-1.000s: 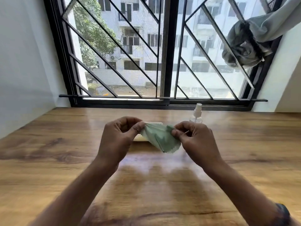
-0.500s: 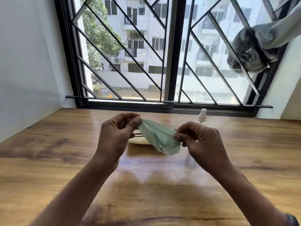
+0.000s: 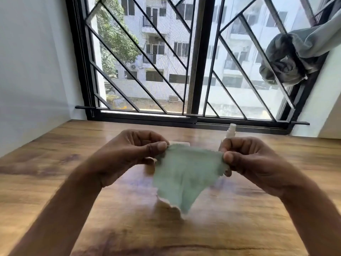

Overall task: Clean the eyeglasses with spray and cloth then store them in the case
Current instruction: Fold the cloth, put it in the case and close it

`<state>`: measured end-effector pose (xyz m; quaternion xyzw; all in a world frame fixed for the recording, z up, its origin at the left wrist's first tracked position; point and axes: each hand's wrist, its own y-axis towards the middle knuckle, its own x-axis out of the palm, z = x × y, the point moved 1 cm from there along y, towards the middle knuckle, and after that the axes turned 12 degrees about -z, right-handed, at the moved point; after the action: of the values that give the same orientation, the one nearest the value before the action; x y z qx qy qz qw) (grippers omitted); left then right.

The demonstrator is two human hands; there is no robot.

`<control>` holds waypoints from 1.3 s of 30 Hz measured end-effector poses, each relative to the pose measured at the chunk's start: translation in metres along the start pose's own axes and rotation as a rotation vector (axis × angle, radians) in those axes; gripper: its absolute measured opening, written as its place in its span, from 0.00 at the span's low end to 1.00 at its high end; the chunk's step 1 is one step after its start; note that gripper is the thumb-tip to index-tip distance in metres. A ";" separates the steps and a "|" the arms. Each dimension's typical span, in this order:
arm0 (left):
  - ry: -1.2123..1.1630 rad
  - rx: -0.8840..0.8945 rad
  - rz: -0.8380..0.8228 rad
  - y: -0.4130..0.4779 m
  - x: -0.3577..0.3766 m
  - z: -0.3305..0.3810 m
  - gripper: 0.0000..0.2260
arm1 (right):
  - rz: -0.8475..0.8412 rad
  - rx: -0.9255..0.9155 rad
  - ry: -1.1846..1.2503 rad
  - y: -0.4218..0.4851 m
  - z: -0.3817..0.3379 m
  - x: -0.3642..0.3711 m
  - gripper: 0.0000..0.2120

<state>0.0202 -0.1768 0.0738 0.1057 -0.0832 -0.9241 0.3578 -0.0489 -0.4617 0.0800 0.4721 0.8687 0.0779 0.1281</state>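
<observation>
A pale green cleaning cloth [image 3: 182,174] hangs spread out above the wooden table [image 3: 55,163], with a zigzag edge and one corner pointing down. My left hand [image 3: 132,152] pinches its upper left corner. Its upper right corner is pinched by my right hand [image 3: 252,159]. Behind my right hand stands a small clear spray bottle [image 3: 231,130]; only its white top shows. A pale cream object [image 3: 181,143], maybe the case, peeks out behind the cloth's top edge. The eyeglasses are hidden or out of view.
The table runs up to a black-framed window with a diagonal metal grille [image 3: 193,71]. A white wall [image 3: 33,71] closes the left side. A knotted grey curtain [image 3: 287,60] hangs at the upper right.
The cloth was bunched between my hands; my hands have since moved apart and it is pulled open flat. The camera has tilted up a little.
</observation>
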 end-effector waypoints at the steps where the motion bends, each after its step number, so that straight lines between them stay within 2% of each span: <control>1: 0.019 -0.029 -0.092 -0.003 -0.002 0.000 0.15 | -0.056 0.016 0.029 -0.003 -0.002 -0.001 0.19; 3: 0.019 -0.063 -0.193 -0.006 -0.002 0.002 0.18 | -0.135 0.051 0.056 -0.007 -0.006 -0.002 0.18; 5: 0.011 -0.098 -0.182 -0.007 0.000 0.004 0.15 | -0.108 0.079 0.070 -0.005 -0.008 0.000 0.17; 7: 0.040 -0.142 -0.038 -0.003 0.002 0.002 0.10 | 0.097 0.080 0.000 0.000 -0.001 -0.001 0.12; 9: 0.120 -0.161 0.211 0.002 0.003 -0.006 0.05 | 0.406 0.074 -0.197 0.009 0.010 0.001 0.01; 10: 0.176 -0.146 0.321 0.005 0.005 -0.010 0.03 | 0.535 0.064 -0.310 0.014 0.016 0.003 0.03; 11: 0.228 -0.120 0.399 0.008 0.007 -0.014 0.01 | 0.609 0.048 -0.390 0.017 0.020 0.005 0.05; 13: 0.267 -0.058 0.463 0.012 0.011 -0.018 0.01 | 0.637 0.005 -0.437 0.019 0.024 0.008 0.04; 16: 0.302 -0.016 0.421 0.012 0.012 -0.017 0.02 | 0.529 0.037 -0.452 0.017 0.024 0.008 0.05; 19: 0.395 -0.091 0.242 0.005 0.002 -0.011 0.01 | 0.369 0.110 -0.430 0.011 0.016 0.003 0.06; 21: 0.430 -0.196 -0.031 -0.004 -0.008 -0.005 0.02 | 0.131 0.195 -0.403 0.002 0.007 -0.003 0.04; 24: 0.397 -0.332 -0.489 -0.015 -0.007 0.001 0.02 | -0.392 0.380 -0.292 -0.011 -0.002 -0.004 0.03; 25: 0.389 -0.368 -0.590 -0.017 -0.002 0.001 0.03 | -0.522 0.428 -0.282 -0.013 -0.003 -0.001 0.04; 27: 0.429 -0.433 -0.695 -0.016 0.010 0.000 0.05 | -0.656 0.479 -0.328 -0.013 -0.001 0.004 0.04; 29: 0.497 -0.488 -0.740 -0.014 0.019 -0.001 0.06 | -0.693 0.499 -0.366 -0.011 0.000 0.006 0.02; 33: 0.527 -0.529 -0.757 -0.014 0.023 0.003 0.04 | -0.702 0.525 -0.388 -0.013 -0.004 0.006 0.05; 39: 0.529 -0.522 -0.757 -0.013 0.023 0.002 0.04 | -0.616 0.576 -0.369 -0.010 0.002 0.008 0.05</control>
<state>-0.0050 -0.1825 0.0701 0.2652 0.2864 -0.9204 0.0222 -0.0604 -0.4606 0.0747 0.2141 0.9175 -0.2936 0.1615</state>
